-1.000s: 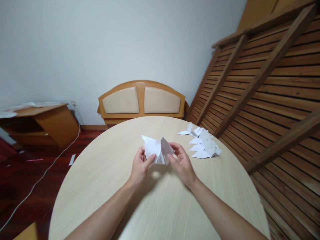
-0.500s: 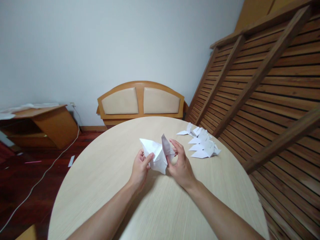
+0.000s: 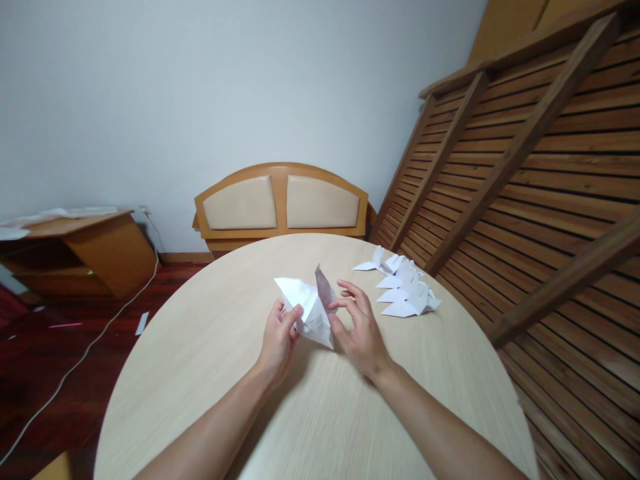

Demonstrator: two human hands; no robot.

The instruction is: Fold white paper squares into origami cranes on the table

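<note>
A partly folded white paper (image 3: 307, 305) is held just above the round pale wooden table (image 3: 210, 360), near its middle. My left hand (image 3: 277, 337) pinches the paper's left flap between thumb and fingers. My right hand (image 3: 357, 327) grips the paper's right side, thumb against the fold and fingers curled behind an upright flap. The paper's lower point hangs close to the tabletop.
Several finished folded white paper pieces (image 3: 405, 287) lie in a cluster on the table's right side. A wooden headboard (image 3: 280, 200) leans on the wall beyond the table. Slatted wooden frames (image 3: 540, 173) slope on the right. A low wooden cabinet (image 3: 85, 250) stands at left.
The paper has been turned and pressed in: its right flap now stands more upright and its lower point has dropped toward the table. My right fingers have shifted along the fold.
</note>
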